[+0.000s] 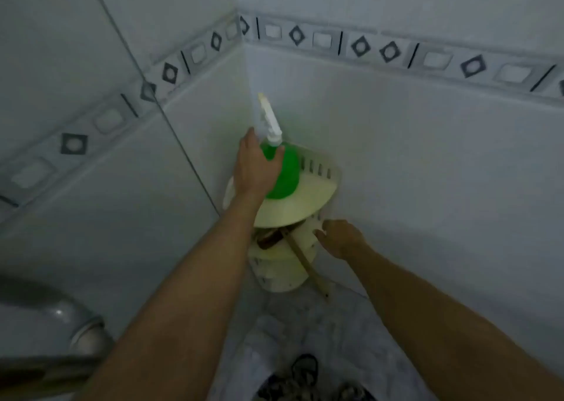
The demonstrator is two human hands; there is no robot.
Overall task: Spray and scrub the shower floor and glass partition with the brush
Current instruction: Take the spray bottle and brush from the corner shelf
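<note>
Wooden and stiff, the brush (305,260) leans handle-down out of the lower shelf (280,274); its long handle is the place to take it. The right hand (338,239) hovers beside it, fingers spread and holding nothing. Farther in, the left hand (254,164) closes on the green spray bottle (282,168) standing in the upper corner shelf (317,184). It looks nearly full, so probably heavy, perhaps slick; best gripped at the neck.

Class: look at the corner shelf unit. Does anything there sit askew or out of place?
Yes. A wooden stick leans diagonally out of the lower shelf, its end hanging past the rim toward the floor. The green spray bottle stands upright.
</note>
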